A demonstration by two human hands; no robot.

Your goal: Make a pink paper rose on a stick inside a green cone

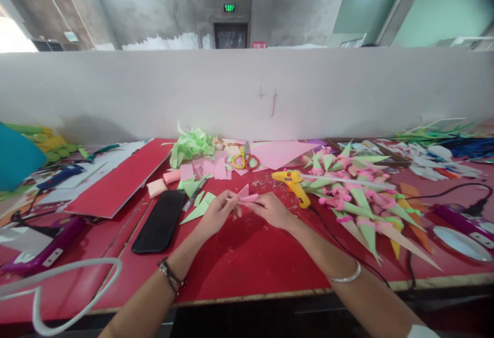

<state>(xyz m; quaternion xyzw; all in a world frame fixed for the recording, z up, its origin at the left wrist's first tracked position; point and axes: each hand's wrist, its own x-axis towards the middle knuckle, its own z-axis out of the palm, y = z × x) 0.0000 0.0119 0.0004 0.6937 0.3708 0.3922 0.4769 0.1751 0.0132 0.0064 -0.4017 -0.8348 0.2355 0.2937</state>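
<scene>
Both my hands meet over the middle of the red table point(247, 266). My left hand point(218, 213) and my right hand point(272, 209) pinch a small pink paper piece point(246, 195) between their fingertips, just above the tabletop. A black phone point(160, 221) lies to the left of my left hand. A yellow glue gun point(294, 183) lies just to the right of my right hand, its black cord running toward the table's front edge.
Scissors with yellow and red handles point(245, 159) lie behind, among pink paper squares and green shreds point(191, 147). Several green and pink paper cones point(358, 199) fill the right side. A red sheet point(116, 183) lies left, and a white partition wall point(247, 91) stands at the back.
</scene>
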